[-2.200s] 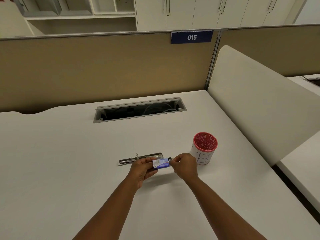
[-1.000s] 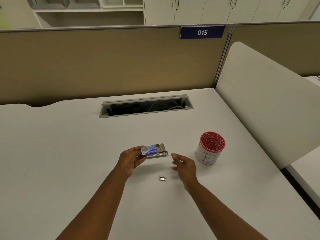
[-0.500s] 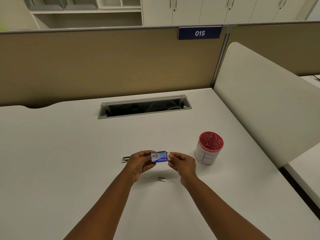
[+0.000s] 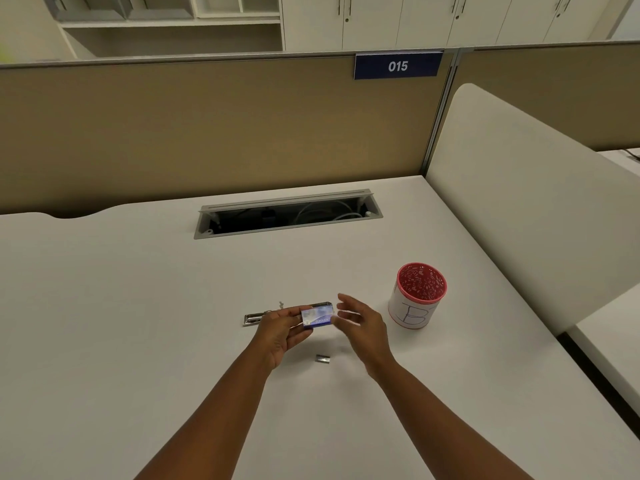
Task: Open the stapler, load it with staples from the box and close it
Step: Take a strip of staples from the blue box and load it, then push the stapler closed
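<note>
Silver strip of staples [image 4: 322, 358] lying loose on the desk [image 4: 138, 306], just on the near side of the staple box [image 4: 317, 317] and a little below it in view. Box pinched between thumb and fingers of the left hand [image 4: 281, 332], raised off the desk, long axis running left to right. Right hand [image 4: 360, 327] just right of the box, fingers spread and relaxed, gripping nothing, blurred. Stapler [image 4: 254, 318] opened out flat just beyond the box, metal rail poking out left of the left hand and a sliver showing above the box, also lying left to right. Red-rimmed pot [image 4: 417, 297] well right of the box. Likely next: picking up the strip. Strip sitting between the two wrists, nearer the free right hand, down and toward the body from its fingertips [image 4: 343, 299]; short axis too small to judge, long axis seemingly left to right, parallel to the rail.
</note>
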`<action>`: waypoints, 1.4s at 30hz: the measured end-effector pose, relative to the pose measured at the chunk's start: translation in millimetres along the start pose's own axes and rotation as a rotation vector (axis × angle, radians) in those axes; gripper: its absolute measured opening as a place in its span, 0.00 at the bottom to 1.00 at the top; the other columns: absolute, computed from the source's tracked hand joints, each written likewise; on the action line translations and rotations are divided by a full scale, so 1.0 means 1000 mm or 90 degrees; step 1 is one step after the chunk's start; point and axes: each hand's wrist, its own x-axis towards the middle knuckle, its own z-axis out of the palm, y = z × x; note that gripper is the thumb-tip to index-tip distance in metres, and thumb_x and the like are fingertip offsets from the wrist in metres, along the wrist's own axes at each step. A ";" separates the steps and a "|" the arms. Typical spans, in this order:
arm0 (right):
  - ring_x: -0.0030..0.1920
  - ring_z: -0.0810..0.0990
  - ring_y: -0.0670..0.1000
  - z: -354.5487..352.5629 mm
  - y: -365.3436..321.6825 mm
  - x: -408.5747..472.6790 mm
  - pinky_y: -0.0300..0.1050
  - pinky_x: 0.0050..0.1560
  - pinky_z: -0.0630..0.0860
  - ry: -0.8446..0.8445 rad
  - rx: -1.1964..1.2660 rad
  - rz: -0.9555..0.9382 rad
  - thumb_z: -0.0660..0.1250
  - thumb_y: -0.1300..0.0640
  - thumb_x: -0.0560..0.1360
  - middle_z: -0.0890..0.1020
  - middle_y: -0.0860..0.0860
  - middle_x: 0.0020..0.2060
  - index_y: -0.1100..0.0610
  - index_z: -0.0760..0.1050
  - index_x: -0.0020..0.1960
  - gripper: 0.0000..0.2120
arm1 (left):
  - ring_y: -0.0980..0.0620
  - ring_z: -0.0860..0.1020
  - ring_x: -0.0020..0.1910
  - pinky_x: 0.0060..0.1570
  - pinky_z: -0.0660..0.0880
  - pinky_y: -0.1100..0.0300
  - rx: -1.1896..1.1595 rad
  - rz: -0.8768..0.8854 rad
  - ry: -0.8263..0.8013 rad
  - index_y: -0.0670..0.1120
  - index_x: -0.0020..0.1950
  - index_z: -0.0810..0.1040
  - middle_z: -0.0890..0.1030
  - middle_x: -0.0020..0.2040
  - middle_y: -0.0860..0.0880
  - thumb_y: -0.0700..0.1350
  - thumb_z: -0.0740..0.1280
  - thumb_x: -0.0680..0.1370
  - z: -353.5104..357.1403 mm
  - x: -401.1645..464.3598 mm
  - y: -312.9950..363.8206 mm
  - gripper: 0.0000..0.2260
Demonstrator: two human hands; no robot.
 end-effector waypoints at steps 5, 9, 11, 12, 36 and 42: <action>0.49 0.76 0.47 -0.006 0.006 0.005 0.32 0.43 0.75 -0.086 -0.254 -0.148 0.73 0.62 0.69 0.81 0.56 0.56 0.59 0.78 0.58 0.18 | 0.49 0.81 0.38 0.31 0.80 0.65 0.021 -0.018 -0.016 0.39 0.51 0.80 0.81 0.44 0.43 0.32 0.60 0.77 0.002 -0.001 -0.003 0.09; 0.52 0.79 0.52 -0.016 0.020 0.010 0.39 0.52 0.73 0.034 -0.252 -0.104 0.71 0.66 0.70 0.82 0.57 0.56 0.60 0.78 0.57 0.16 | 0.50 0.81 0.41 0.33 0.80 0.64 0.070 -0.046 -0.012 0.41 0.52 0.78 0.81 0.49 0.43 0.32 0.62 0.77 -0.008 -0.001 -0.006 0.09; 0.56 0.78 0.53 -0.022 0.028 0.013 0.38 0.55 0.70 0.052 -0.318 -0.079 0.68 0.66 0.72 0.81 0.56 0.57 0.60 0.77 0.59 0.15 | 0.50 0.81 0.40 0.32 0.80 0.64 0.082 -0.060 0.013 0.41 0.49 0.78 0.80 0.49 0.42 0.32 0.60 0.77 -0.017 -0.001 -0.008 0.09; 0.57 0.78 0.53 -0.024 0.031 0.015 0.38 0.58 0.70 0.046 -0.357 -0.070 0.66 0.66 0.73 0.81 0.56 0.58 0.60 0.76 0.60 0.16 | 0.50 0.80 0.39 0.31 0.79 0.64 0.083 -0.065 0.030 0.41 0.47 0.78 0.81 0.48 0.42 0.32 0.59 0.78 -0.021 0.000 -0.008 0.09; 0.57 0.73 0.55 0.054 0.013 0.058 0.46 0.52 0.69 -0.163 -0.810 -0.296 0.60 0.62 0.77 0.77 0.54 0.56 0.54 0.75 0.59 0.13 | 0.49 0.78 0.36 0.39 0.75 0.57 0.022 -0.077 0.170 0.41 0.38 0.76 0.78 0.38 0.45 0.35 0.57 0.78 -0.061 0.010 0.001 0.12; 0.54 0.74 0.56 0.052 0.008 0.054 0.46 0.51 0.70 -0.134 -0.673 -0.266 0.59 0.63 0.77 0.78 0.56 0.54 0.56 0.78 0.58 0.13 | 0.49 0.77 0.36 0.38 0.75 0.58 0.023 -0.076 0.165 0.41 0.38 0.75 0.77 0.38 0.45 0.32 0.57 0.78 -0.063 0.010 -0.001 0.12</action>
